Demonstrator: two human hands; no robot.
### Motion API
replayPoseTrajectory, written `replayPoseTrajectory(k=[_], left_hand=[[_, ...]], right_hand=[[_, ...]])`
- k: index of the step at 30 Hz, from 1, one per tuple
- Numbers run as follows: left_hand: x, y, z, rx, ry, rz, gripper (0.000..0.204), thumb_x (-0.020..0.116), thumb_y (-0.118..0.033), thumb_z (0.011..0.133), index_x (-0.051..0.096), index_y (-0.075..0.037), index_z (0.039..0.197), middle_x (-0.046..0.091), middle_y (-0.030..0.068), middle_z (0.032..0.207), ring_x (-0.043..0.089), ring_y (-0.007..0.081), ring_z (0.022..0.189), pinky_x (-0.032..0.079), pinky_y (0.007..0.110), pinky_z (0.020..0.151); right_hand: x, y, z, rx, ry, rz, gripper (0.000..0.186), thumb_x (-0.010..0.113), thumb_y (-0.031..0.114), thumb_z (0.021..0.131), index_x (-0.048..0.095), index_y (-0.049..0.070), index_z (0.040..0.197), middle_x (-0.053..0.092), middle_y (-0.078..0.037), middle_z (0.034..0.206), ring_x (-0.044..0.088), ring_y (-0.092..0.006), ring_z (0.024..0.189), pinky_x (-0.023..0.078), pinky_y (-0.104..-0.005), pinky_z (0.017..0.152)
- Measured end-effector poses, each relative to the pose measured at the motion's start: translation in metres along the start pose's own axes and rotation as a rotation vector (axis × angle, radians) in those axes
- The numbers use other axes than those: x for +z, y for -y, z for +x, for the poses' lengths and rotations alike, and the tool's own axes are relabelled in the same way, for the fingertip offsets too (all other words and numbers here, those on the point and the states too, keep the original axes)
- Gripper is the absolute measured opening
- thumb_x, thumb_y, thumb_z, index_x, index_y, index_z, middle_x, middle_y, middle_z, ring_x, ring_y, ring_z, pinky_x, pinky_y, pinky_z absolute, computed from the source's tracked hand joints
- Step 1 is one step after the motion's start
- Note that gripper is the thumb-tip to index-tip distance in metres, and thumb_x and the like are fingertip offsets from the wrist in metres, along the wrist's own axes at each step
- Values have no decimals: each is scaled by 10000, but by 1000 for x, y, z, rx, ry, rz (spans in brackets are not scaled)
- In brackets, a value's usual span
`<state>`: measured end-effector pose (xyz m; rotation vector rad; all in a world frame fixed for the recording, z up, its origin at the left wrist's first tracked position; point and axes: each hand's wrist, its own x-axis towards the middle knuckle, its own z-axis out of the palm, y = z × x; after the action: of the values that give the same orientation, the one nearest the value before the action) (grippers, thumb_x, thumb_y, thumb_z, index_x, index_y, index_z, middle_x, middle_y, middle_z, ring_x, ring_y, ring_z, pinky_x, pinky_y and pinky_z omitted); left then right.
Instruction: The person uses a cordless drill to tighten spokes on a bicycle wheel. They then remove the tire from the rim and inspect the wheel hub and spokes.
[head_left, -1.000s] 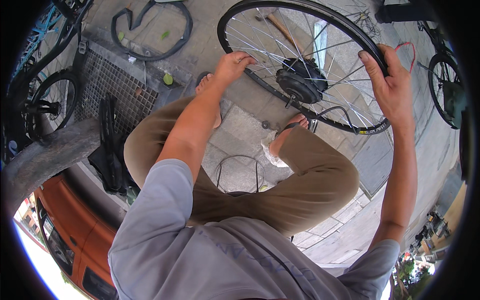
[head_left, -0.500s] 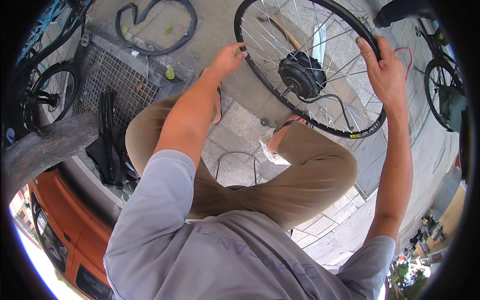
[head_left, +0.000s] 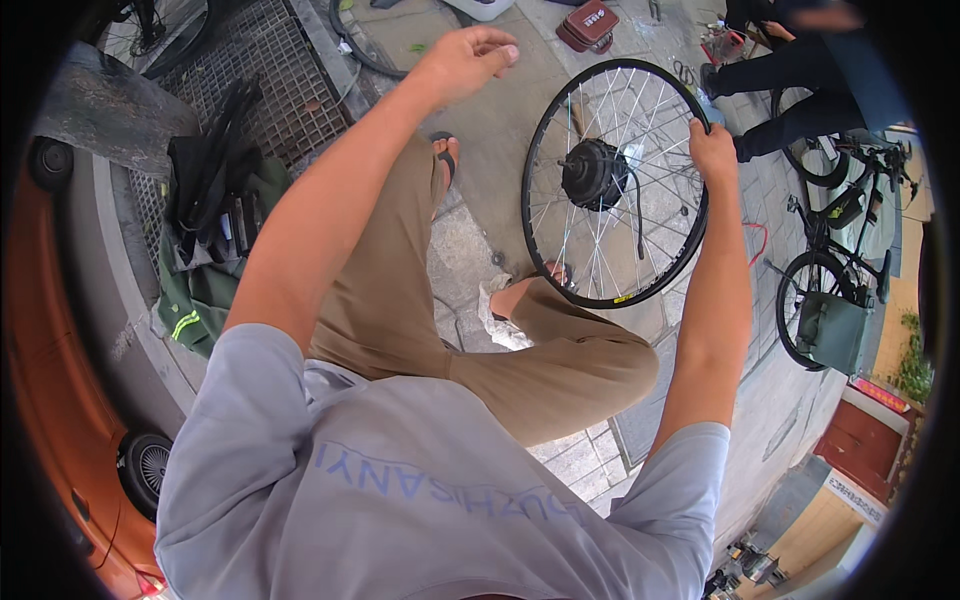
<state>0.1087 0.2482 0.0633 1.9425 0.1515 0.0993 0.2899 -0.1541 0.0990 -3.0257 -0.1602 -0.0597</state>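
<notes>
Wheel (head_left: 595, 175) at two o'clock in view: gripping its edge at its own two o'clock with the right hand (head_left: 713, 152); holding the left hand (head_left: 468, 64) empty, loosely curled, thumb parted, at twelve o'clock.

This is outside, on a sidewalk by a street. You can see flat stones (head_left: 460, 250) on the ground and a metal grate (head_left: 265, 85). An orange car (head_left: 48, 370) is on the left, and a bike (head_left: 848, 208) stands on the right.
</notes>
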Motion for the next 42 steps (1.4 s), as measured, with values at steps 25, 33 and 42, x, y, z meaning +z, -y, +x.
replayPoseTrajectory(k=[25, 33, 42], left_hand=[[18, 45, 18, 194, 63, 564, 329, 575, -261, 889, 792, -100, 1077, 752, 235, 1084, 728, 431, 1004, 574, 518, 908], [18, 34, 12, 113, 281, 627, 376, 628, -327, 871, 757, -42, 1082, 752, 238, 1070, 721, 413, 988, 564, 479, 938], [11, 39, 6, -143, 538, 538, 339, 697, -232, 919, 701, -60, 1210, 748, 150, 1022, 714, 282, 923, 558, 414, 849]], right_hand=[[6, 21, -1, -56, -29, 25, 603, 588, 524, 957, 719, -42, 1119, 696, -340, 1125, 650, -504, 1140, 500, -513, 1006], [8, 38, -10, -127, -130, 1, 650, 624, 545, 937, 705, -89, 1053, 692, -366, 1048, 646, -538, 1098, 511, -516, 964], [-9, 71, -59, -53, -42, 133, 661, 480, 588, 1008, 697, -24, 1134, 694, -329, 1168, 642, -487, 1175, 493, -517, 1020]])
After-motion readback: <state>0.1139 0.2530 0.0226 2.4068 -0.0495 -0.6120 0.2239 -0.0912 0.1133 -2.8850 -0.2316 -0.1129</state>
